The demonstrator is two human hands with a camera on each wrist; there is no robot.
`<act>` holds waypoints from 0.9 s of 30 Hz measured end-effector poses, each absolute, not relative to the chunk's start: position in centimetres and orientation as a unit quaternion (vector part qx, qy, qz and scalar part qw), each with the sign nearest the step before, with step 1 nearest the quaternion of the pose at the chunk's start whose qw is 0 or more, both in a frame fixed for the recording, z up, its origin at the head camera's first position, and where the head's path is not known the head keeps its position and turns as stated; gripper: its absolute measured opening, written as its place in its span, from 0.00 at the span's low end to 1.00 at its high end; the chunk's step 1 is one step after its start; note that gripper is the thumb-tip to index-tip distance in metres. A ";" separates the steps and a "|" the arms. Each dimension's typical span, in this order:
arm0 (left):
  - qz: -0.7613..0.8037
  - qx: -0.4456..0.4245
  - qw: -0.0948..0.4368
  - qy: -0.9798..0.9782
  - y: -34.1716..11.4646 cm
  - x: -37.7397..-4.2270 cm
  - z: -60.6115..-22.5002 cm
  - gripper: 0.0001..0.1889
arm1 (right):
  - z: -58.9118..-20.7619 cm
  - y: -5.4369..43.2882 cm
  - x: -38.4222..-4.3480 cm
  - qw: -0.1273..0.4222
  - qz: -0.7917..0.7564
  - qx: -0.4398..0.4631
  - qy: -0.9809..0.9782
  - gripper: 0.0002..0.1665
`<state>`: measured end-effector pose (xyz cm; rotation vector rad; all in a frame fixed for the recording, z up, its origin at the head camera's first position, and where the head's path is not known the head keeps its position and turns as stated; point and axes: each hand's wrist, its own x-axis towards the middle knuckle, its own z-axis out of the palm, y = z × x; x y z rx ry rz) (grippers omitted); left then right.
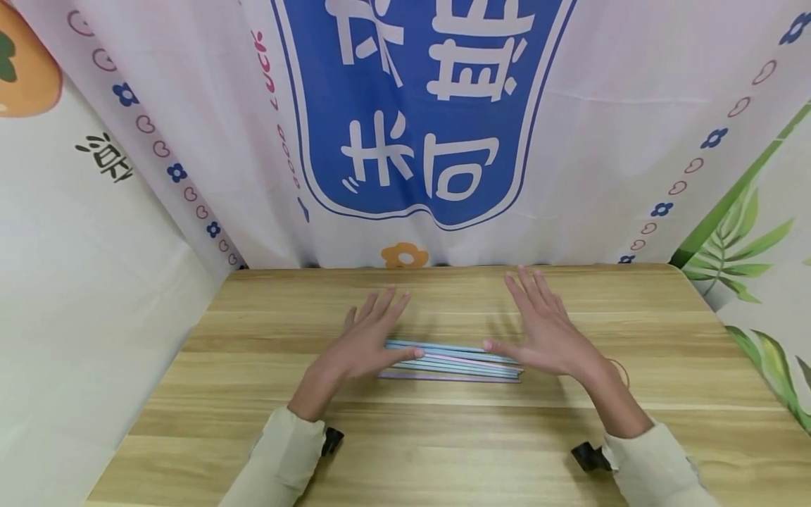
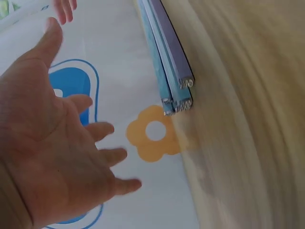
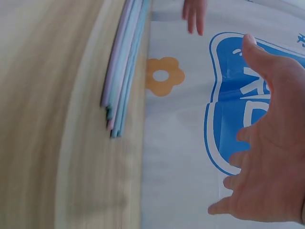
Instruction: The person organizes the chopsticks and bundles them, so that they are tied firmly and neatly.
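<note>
Several long, thin pastel sticks (image 1: 459,362), blue, pink and purple, lie side by side across the wooden table, one purple stick slightly apart at the near side. The left hand (image 1: 361,345) is spread above their left end, its thumb overlapping them in the head view. Over at the right end, the right hand (image 1: 548,341) is likewise spread with fingers straight. Both wrist views show a gap between each palm and the sticks (image 2: 164,47), and neither hand holds anything. Cut-looking ends of the sticks (image 3: 126,62) show in the wrist views; their exact kind is unclear.
The wooden table (image 1: 443,451) ends at a white curtain (image 1: 589,176) with a blue printed panel and an orange flower. A white wall (image 1: 76,282) stands on the left, and leaf-patterned covering (image 1: 735,239) on the right. A thin band circles the right wrist.
</note>
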<state>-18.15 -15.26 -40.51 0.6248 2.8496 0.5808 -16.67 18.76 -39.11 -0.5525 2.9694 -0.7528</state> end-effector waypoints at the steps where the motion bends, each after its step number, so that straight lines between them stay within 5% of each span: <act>1: 0.202 0.214 0.090 0.951 -15.1 -18.5 -40.6 0.56 | -39.1 18.6 -16.9 0.016 -0.249 -0.181 0.951 0.73; 27: 0.331 0.272 0.206 0.880 -15.8 -21.4 -42.8 0.52 | -42.3 19.9 -18.9 0.154 -0.391 -0.247 0.873 0.61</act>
